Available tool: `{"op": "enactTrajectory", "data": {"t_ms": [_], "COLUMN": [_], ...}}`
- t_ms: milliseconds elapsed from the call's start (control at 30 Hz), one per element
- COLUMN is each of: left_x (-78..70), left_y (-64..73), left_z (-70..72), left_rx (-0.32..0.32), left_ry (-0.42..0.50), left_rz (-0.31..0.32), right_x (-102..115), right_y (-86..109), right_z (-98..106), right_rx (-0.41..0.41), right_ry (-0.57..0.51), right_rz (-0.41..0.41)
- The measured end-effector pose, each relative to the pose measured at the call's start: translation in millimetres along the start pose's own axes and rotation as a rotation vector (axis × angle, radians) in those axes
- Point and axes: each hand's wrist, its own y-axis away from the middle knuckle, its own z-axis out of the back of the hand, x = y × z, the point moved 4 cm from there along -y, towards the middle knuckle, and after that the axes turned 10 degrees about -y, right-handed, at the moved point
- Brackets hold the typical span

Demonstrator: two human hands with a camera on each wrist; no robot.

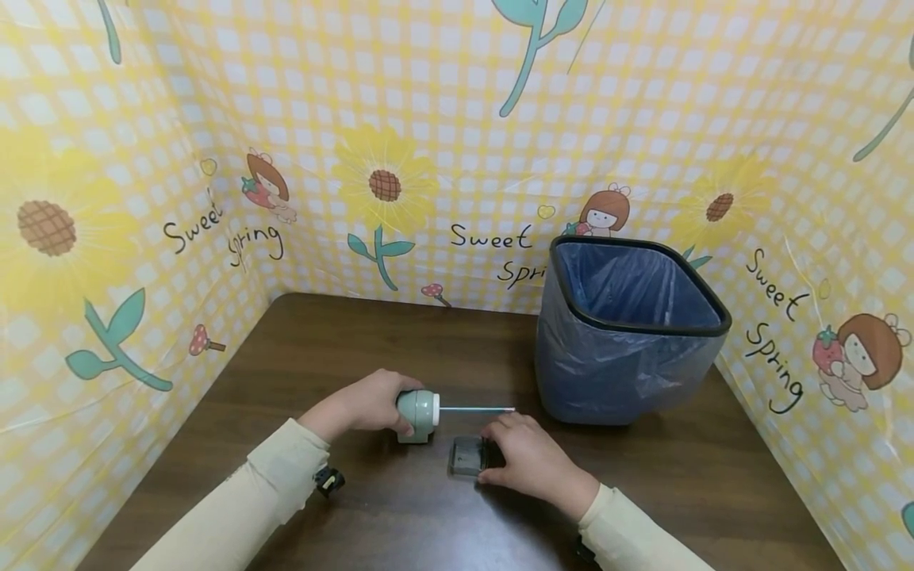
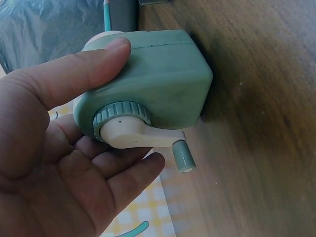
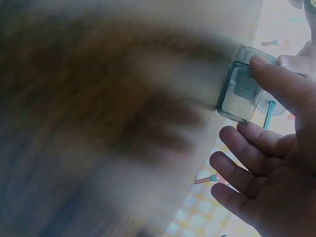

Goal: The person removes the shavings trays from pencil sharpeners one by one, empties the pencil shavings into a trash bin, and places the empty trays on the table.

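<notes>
My left hand (image 1: 367, 403) grips a green crank pencil sharpener (image 1: 416, 412), thumb on one side and fingers around the other. Its cream crank arm with a green knob (image 2: 183, 157) shows in the left wrist view. From the sharpener's white front, a blue pencil (image 1: 471, 409) sticks out toward the right. Close by, my right hand (image 1: 534, 456) pinches a small clear shavings drawer (image 1: 467, 457) between thumb and fingers, low over the table. In the right wrist view the drawer (image 3: 239, 96) looks see-through; whether it touches the tabletop I cannot tell.
A bin (image 1: 628, 388) lined with a bluish plastic bag stands at the right rear of the brown wooden table (image 1: 400, 507). Yellow checked sheeting (image 1: 457, 159) with sunflowers encloses the table at the back and both sides.
</notes>
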Motion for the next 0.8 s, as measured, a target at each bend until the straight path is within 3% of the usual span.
{"op": "enactTrajectory", "data": {"t_ms": [800], "left_x": [-0.1], "left_y": [-1.7], "left_z": [-2.5], "left_rx": [-0.001], "left_ry": [-0.052], "left_rz": [-0.045], "right_x": [0.7], "right_y": [3.5], "right_z": [5.6], "right_rx": [-0.05], "right_ry": [0.062], "right_rz": [0.057]}}
